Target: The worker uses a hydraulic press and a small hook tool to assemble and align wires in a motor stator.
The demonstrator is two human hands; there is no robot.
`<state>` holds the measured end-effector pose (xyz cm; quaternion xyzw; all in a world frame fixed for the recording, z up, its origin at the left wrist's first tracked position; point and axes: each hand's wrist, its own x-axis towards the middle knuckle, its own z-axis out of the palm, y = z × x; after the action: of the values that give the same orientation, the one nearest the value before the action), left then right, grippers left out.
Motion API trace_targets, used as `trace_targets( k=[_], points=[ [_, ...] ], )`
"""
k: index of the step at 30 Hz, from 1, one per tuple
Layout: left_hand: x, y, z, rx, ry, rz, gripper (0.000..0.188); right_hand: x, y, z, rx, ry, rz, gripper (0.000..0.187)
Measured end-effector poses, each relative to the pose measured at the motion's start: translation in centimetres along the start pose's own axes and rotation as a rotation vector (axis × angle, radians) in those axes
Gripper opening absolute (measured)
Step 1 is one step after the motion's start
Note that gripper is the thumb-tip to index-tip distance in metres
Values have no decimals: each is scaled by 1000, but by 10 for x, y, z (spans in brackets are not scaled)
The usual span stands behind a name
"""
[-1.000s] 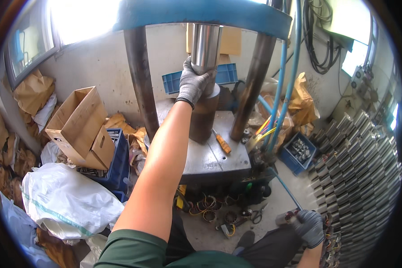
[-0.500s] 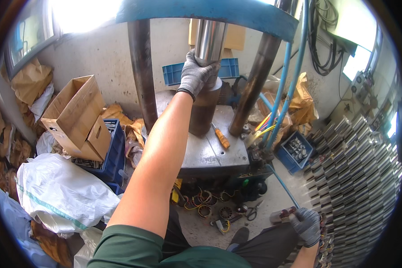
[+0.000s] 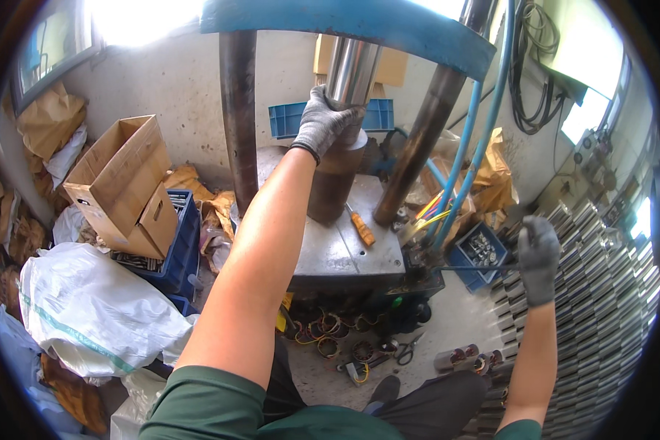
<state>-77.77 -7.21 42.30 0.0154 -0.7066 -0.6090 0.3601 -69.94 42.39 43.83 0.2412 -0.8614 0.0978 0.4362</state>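
Observation:
My left hand (image 3: 325, 122), in a grey knit glove, is wrapped around the lower end of a shiny steel cylinder (image 3: 355, 70) under the blue crossbeam (image 3: 345, 26) of a press. Just below the fingers stands a thick dark metal cylinder (image 3: 334, 187), upright on the press's steel table (image 3: 308, 246). What lies between the two cylinders is partly hidden by the hand. Out to the right, my gloved right hand (image 3: 539, 260) is closed at the end of a thin lever (image 3: 480, 268), which lies about level. A screwdriver with a wooden-coloured handle (image 3: 362, 229) rests on the table.
Dark posts (image 3: 238, 110) flank the work. A blue crate of metal parts (image 3: 482, 249) and stacked shiny metal tubes (image 3: 587, 293) are at right. Wound copper coils (image 3: 458, 357), scissors (image 3: 405, 353) lie on the floor. A cardboard box (image 3: 121, 191) and white sack (image 3: 99, 308) stand left.
My right hand has swung up and away from the floor coils, and the lever has risen from a downward slant to about level. The left hand keeps its place on the steel cylinder.

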Motion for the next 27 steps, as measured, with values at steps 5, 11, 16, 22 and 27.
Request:
trace_targets(
  k=[5,11,16,22,27],
  points=[
    [-3,3,8,-73,-55,7,109,13,14,2,32,-58,35,21],
    [-2,-2,-2,-60,-63,70,110,-85,-26,-64,161,-608,-59,30],
    [4,-8,24,-213,-5,137,112,-205,-38,-87,275,-928,153,19],
    [5,-14,12,-144,27,207,109,-205,-50,-78,236,-785,117,14],
    [-1,-2,13,-147,-9,191,95,-198,-54,-83,144,-790,118,15]
  ],
)
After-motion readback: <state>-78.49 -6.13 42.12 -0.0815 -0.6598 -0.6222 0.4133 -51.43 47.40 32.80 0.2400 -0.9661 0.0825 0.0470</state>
